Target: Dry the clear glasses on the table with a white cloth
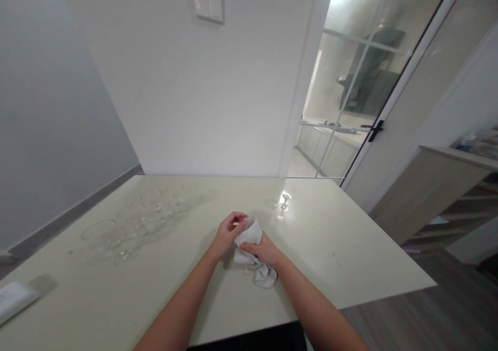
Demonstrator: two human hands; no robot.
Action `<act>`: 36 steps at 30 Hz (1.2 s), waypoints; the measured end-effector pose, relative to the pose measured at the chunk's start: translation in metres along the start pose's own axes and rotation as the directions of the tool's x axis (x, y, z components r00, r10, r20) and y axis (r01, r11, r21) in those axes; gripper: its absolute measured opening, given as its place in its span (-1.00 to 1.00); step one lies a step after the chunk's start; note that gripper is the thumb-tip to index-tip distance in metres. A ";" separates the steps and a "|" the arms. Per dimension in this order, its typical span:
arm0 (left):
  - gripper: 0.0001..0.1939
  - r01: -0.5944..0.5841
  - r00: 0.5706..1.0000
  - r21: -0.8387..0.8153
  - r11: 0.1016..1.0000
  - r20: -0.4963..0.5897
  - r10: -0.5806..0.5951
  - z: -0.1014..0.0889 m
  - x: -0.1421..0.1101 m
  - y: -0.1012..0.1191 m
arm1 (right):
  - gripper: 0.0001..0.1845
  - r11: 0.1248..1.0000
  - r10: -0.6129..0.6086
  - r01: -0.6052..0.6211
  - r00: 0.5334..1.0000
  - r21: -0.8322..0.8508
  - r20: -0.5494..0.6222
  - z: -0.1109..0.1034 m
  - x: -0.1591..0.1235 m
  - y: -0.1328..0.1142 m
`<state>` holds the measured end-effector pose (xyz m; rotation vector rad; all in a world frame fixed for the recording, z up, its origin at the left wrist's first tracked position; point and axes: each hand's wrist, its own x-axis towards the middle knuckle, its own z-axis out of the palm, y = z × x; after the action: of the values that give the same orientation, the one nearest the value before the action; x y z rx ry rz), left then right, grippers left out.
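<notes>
Both my hands meet over the middle of a pale table point(350, 247). My left hand point(226, 233) is closed, its fingers curled over the rim of a small clear glass point(249, 222) that is wrapped in a white cloth point(254, 255). My right hand point(262, 251) is closed round the cloth and the glass from below and the right. The cloth's loose end lies on the table under my right wrist. Most of the glass is hidden by the cloth.
Several clear stemmed glasses point(132, 221) lie on the table's left part. One more clear glass point(284, 201) stands near the far edge. A white flat object point(13, 298) sits at the near left corner. A glass door point(365, 97) and wooden shelf point(439, 190) are right.
</notes>
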<state>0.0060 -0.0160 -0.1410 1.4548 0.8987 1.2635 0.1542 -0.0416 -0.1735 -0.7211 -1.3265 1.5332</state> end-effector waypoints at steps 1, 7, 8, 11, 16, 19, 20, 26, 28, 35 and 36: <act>-0.62 -0.013 1.000 0.006 1.000 -0.003 0.013 0.000 0.000 0.001 | -0.31 1.000 -0.006 0.007 1.000 -0.004 0.009 0.001 0.001 0.001; -0.55 -0.023 0.999 -0.139 0.990 0.034 0.028 0.000 -0.001 0.000 | -0.34 1.000 0.013 -0.013 0.999 0.011 0.033 -0.004 0.001 0.001; -0.53 0.007 0.998 -0.206 0.979 0.066 0.006 0.000 -0.002 -0.001 | -0.33 0.998 0.039 -0.041 0.998 0.051 0.051 -0.005 0.000 0.001; -0.50 0.103 0.984 -0.349 0.931 0.170 -0.046 -0.002 -0.004 -0.002 | -0.28 0.971 0.149 -0.168 0.981 0.172 0.122 -0.009 -0.005 -0.001; -0.53 0.034 0.994 -0.274 0.961 0.111 -0.004 -0.002 -0.001 -0.007 | -0.30 0.961 0.162 -0.175 0.984 0.215 0.078 -0.007 -0.005 -0.002; -0.54 -0.015 0.999 -0.133 0.991 0.044 0.021 -0.001 0.001 -0.011 | -0.37 0.980 0.123 -0.125 0.992 0.155 0.024 -0.004 -0.001 -0.002; -0.54 -0.012 0.999 -0.114 0.993 0.037 0.016 0.000 0.001 -0.011 | -0.38 0.984 0.114 -0.116 0.993 0.134 0.023 -0.004 0.000 -0.002; -0.52 0.054 0.993 -0.211 0.976 0.116 -0.030 0.000 -0.003 -0.002 | -0.35 0.968 0.159 -0.166 0.986 0.187 0.055 -0.006 -0.003 -0.001; -0.50 0.090 0.984 -0.257 0.962 0.171 -0.046 -0.001 -0.004 -0.001 | -0.35 0.951 0.202 -0.210 0.978 0.228 0.055 -0.008 -0.005 -0.001; -0.54 -0.024 0.995 -0.177 0.984 0.094 0.042 -0.004 -0.001 -0.006 | -0.39 0.950 0.207 -0.211 0.978 0.229 0.040 -0.007 -0.004 0.000; -0.55 -0.037 0.996 -0.149 0.988 0.071 0.048 -0.004 0.000 -0.006 | -0.39 0.957 0.187 -0.187 0.982 0.220 0.022 -0.006 -0.003 0.000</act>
<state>0.0022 -0.0136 -0.1470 1.4004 0.7129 1.2718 0.1608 -0.0418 -0.1753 -0.7188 -1.0895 1.7998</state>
